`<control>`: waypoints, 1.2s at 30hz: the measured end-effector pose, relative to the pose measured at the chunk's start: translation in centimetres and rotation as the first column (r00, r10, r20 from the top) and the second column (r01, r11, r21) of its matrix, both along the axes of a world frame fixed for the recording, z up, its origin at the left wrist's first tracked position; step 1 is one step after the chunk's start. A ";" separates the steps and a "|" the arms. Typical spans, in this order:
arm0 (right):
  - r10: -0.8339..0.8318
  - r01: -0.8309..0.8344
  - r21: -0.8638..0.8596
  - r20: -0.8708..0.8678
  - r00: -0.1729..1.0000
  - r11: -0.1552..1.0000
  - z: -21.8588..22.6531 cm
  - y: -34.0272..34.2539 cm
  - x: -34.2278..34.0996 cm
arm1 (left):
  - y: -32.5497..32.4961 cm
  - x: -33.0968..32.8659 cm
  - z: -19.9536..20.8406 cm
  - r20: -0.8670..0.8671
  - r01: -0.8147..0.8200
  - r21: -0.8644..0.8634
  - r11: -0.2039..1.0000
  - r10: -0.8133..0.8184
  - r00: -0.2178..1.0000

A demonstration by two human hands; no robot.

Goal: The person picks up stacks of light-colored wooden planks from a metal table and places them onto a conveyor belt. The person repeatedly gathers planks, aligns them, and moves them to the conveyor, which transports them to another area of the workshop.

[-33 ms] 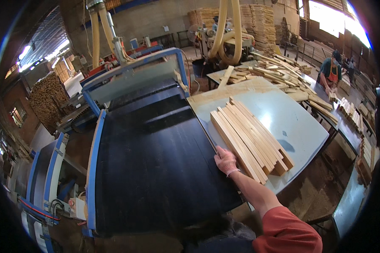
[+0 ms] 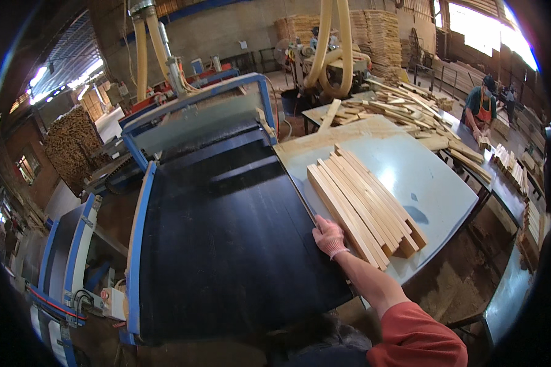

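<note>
My right hand (image 2: pixel 329 236), in a pale knitted glove with a striped cuff, grips the edge of the metal-topped table (image 2: pixel 447 189) where it meets the black conveyor belt (image 2: pixel 226 244). Its fingers are curled, and their undersides are hidden. Just right of the hand lies a stack of pale wooden strips (image 2: pixel 364 205), set side by side lengthwise with uneven ends. No strip is in the hand. My left hand is out of the picture.
A blue-framed machine (image 2: pixel 196 101) spans the belt's far end. Loose wooden pieces (image 2: pixel 404 110) lie heaped beyond the table. At the far right a co-worker (image 2: pixel 480 107) handles wood at another bench. Yellow hoses (image 2: pixel 347 55) hang behind.
</note>
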State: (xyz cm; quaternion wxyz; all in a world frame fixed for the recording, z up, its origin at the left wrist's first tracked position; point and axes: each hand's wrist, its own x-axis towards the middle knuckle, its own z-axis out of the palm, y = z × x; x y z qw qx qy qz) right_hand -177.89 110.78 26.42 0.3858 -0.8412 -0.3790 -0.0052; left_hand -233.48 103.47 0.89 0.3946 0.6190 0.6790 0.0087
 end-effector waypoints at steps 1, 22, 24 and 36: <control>0.001 -0.001 0.000 0.014 1.000 1.000 0.2 0.1 0.0 | 0.0 0.0 0.1 -0.003 0.005 0.013 1.000 -0.004 1.000; 0.186 -0.205 -0.123 -0.154 0.971 0.971 6.4 -2.7 -1.6 | 3.9 7.3 27.6 0.967 0.442 -0.102 0.891 -0.016 0.256; 0.195 -0.208 -0.062 -0.167 0.966 0.976 8.8 -6.1 -0.2 | 5.4 11.4 30.6 0.916 0.502 -0.185 0.845 -0.036 0.399; -0.327 0.285 -0.166 -0.349 0.878 0.944 8.9 -21.1 21.3 | 4.7 34.7 33.1 0.906 0.546 -0.026 0.837 -0.212 0.367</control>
